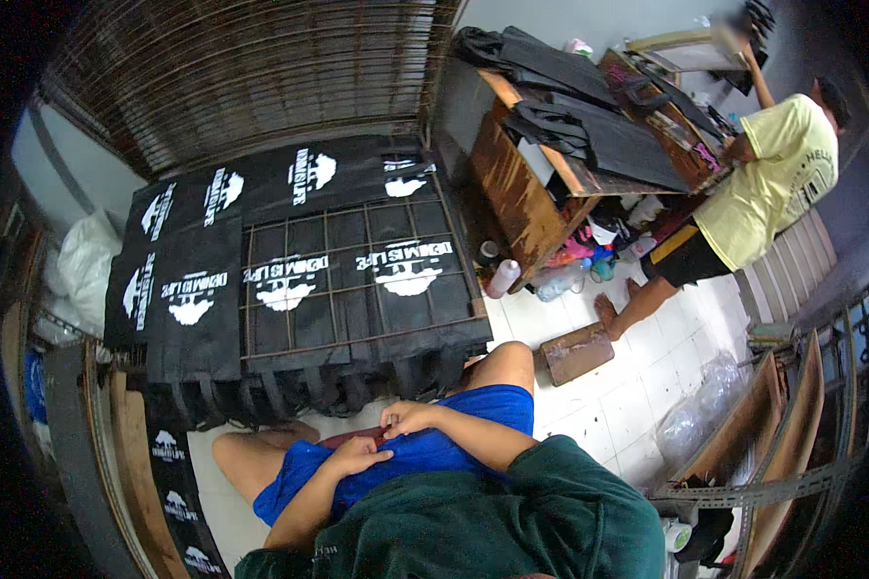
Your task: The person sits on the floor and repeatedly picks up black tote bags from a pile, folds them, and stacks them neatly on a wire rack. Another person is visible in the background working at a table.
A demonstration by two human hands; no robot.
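Observation:
My left hand (359, 455) and my right hand (408, 419) are close together over my lap, above my blue shorts (444, 434). Both have their fingers curled in; whatever sits between them is too small or hidden to make out. A dark red edge (348, 437) shows just beyond my left hand. In front of me, black fabric bags (188, 261) printed with white trees and lettering lie in rows on a low surface, their handles hanging over the near side. A rusty wire grid (333, 289) rests on several of the bags.
Ahead on the right, a worn wooden table (512, 183) carries black fabric pieces (599, 140). A co-worker in a yellow shirt (768, 183) stands beside it. A brown block (577, 354) and a bottle (503, 278) are on the tiled floor. Wooden boards (753, 434) lean at right.

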